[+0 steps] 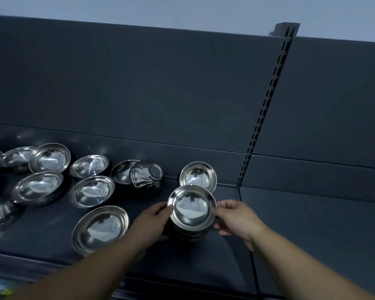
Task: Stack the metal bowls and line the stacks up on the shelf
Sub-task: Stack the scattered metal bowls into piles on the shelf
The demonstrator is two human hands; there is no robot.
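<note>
Head view, close, down onto shelf [203, 259]

Two bare forearms fill the lower part of the frame: the left forearm [91, 267] comes from the lower left corner, and the right forearm [301, 271] from the lower right. Each is uncovered from the frame edge to the wrist. The left hand [154, 221] and right hand [236, 219], near the lower middle, are bare too. The left thumb [170, 207] has a short, rounded nail.
</note>
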